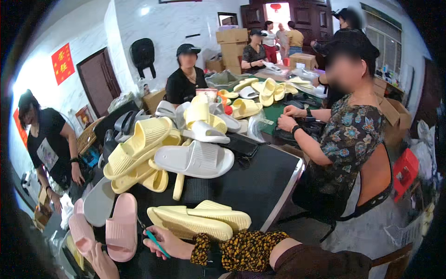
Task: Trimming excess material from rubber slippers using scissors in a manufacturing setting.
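Note:
My left hand [103, 262] is at the lower left, its fingers closed on the near end of a tilted pink slipper [81, 232]. Beside it, a second pink slipper [121, 228] lies sole-down on the black table. My right hand [171, 242] grips a slim teal-handled tool [157, 244] with a thin dark tip; its exact kind is unclear. That tip points up beside the second pink slipper. Just beyond my right hand lies a pair of pale yellow slippers [200, 218], one leaning against the other. A grey slipper [100, 201] rests behind the pink ones.
A heap of yellow and grey slippers [195, 158] covers the table's middle. The black table's [260, 186] edge runs along the right. A co-worker in a floral top [350, 135] sits at right, hands over dark slippers. Other people stand or sit around the table.

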Tool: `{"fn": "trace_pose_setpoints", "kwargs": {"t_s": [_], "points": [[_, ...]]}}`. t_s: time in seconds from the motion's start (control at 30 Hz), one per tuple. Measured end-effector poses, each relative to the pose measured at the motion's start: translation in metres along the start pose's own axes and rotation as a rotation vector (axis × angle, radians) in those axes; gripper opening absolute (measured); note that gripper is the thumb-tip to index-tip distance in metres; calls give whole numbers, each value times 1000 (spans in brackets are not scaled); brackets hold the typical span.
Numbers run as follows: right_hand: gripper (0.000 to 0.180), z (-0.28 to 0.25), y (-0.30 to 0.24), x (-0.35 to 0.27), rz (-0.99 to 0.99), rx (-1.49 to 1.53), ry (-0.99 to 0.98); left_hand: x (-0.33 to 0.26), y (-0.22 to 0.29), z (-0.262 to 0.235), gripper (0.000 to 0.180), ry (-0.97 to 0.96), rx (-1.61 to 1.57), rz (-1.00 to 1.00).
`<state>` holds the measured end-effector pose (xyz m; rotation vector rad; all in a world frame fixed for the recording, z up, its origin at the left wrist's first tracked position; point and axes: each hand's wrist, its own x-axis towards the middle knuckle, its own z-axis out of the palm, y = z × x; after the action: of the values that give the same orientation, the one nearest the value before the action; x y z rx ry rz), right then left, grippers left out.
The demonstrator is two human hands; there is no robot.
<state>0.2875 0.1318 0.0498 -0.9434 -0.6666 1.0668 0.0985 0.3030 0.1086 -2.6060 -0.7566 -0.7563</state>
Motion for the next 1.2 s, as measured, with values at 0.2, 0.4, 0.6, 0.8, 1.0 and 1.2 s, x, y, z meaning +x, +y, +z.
{"fn": "trace_pose_setpoints", "kwargs": {"t_s": [0.2, 0.4, 0.6, 0.8, 1.0, 1.2], "points": [[43, 1, 2, 1, -13, -4, -2, 2, 7, -16, 27, -78, -41, 134], [41, 7, 8, 13, -18, -67, 4, -11, -5, -1, 34, -267, -255, -44], [34, 7, -2, 9, 23, 46, -26, -6, 32, -17, 22, -189, -424, -11], [32, 13, -9, 1, 56, -59, 33, -17, 29, -22, 23, -214, -492, -16], [34, 13, -15, -4, 70, -88, 13, -12, 15, -25, 39, -170, -496, -201], [35, 8, -8, -1, 87, -86, 1, 5, 13, 3, 42, -196, -243, -88]]}}
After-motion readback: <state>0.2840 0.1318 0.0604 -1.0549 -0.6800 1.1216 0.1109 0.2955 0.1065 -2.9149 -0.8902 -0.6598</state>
